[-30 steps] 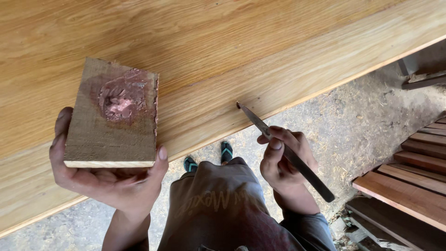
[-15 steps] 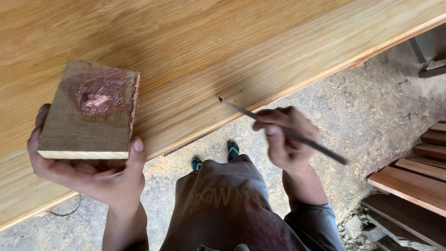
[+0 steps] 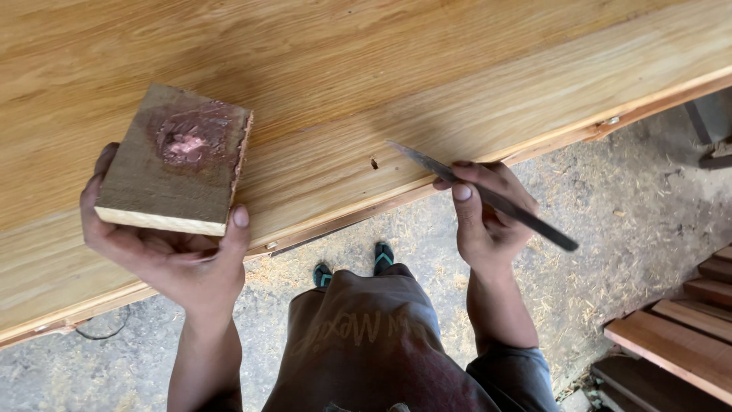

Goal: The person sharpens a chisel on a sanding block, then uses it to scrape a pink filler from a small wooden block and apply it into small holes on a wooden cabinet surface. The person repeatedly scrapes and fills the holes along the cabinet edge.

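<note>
Left hand (image 3: 171, 255): closed around a small wood block (image 3: 177, 159), thumb on the near right corner, fingers wrapped at the left edge. Block is held flat, top face up, over the large wood panel (image 3: 366, 84). Its top carries a smear of pinkish-red filler paste (image 3: 187, 141) (block serves as the palette; paste sits near the far centre, none seen running over the edge).

Right hand (image 3: 484, 214): gripped on a thin dark metal blade tool (image 3: 480, 194), approx. mid-length, handle end pointing out to the right. Blade tip rests on or just above the panel surface; cannot tell which. A small dark hole (image 3: 374, 162) in the panel lies just beside the tip, to its left.

Panel: light oak-type grain, runs diagonally across the view, near edge w/ a trim strip. Below: concrete floor (image 3: 610, 198) w/ sawdust, person's feet in sandals (image 3: 354, 267), stacked reddish planks (image 3: 679, 336) at lower right.
</note>
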